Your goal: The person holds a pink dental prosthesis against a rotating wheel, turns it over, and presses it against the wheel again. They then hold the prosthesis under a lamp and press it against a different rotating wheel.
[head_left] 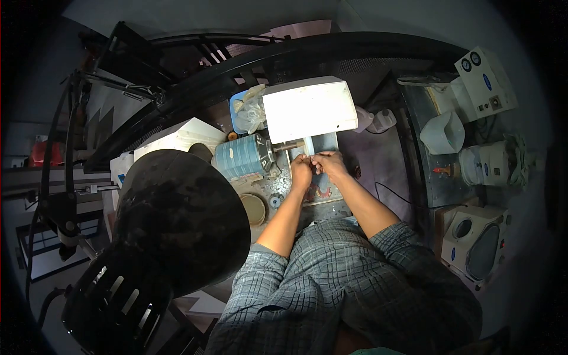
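Observation:
Both my hands are close together at a white wheel (309, 145) on the shaft of a blue ribbed motor (239, 156). My left hand (302, 170) has its fingers bent and pressed together near the lower edge of the wheel. Right beside it, my right hand (330, 164) is closed too, its fingertips nearly touching the left ones. Whatever lies between the fingertips is too small to make out. A white box-shaped cover (309, 109) hangs over the wheel, brightly lit.
A large black lamp shade (183, 219) fills the left foreground. Left of my forearm are a round dish (253, 209) and a small disc (276, 200). A blue bin (238, 112) with plastic bags stands behind the motor. White machines (473, 236) stand at right.

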`<state>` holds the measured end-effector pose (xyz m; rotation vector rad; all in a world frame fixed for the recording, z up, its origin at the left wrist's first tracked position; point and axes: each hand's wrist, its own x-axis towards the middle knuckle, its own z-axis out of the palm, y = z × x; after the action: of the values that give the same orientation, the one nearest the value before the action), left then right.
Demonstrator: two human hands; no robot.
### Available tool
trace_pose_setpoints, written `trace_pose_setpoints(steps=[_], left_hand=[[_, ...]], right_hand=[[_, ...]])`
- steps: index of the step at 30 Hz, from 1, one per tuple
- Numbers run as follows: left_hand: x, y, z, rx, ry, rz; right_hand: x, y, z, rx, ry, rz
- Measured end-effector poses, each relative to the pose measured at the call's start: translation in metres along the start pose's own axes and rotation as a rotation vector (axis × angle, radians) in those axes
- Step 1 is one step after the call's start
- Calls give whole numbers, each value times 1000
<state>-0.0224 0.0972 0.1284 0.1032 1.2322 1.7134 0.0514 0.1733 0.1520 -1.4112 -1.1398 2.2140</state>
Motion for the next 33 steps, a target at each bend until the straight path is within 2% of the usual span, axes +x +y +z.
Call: trace_pose_setpoints(steps=[4, 6, 10, 12, 16, 18, 22, 25, 32, 33], left_hand=[[-5, 0, -4, 98, 2, 81], [-7, -2, -6, 326, 65, 225], [-13, 2, -5, 544, 95, 327], [-9, -5, -9, 780, 187, 474], [-6, -9, -9, 768, 215, 445], [-4, -11, -14, 584, 181, 394], [-6, -3, -13, 731, 235, 398], [-2, -2, -11, 791, 260, 399], [0, 0, -24, 732, 205, 365], [2, -1, -26, 738, 210, 405]], right_hand=[[3, 4, 3, -5, -14, 6], [6, 12, 3, 46, -55, 9], [15, 24, -1, 86, -95, 43], [15, 24, -1, 133, -70, 56], [21, 27, -4, 148, -68, 55], [23, 29, -3, 116, -130, 55], [20, 30, 0, 149, -140, 61], [19, 28, 2, 198, -57, 74], [20, 32, 3, 233, -117, 79], [19, 32, 3, 250, -138, 80]])
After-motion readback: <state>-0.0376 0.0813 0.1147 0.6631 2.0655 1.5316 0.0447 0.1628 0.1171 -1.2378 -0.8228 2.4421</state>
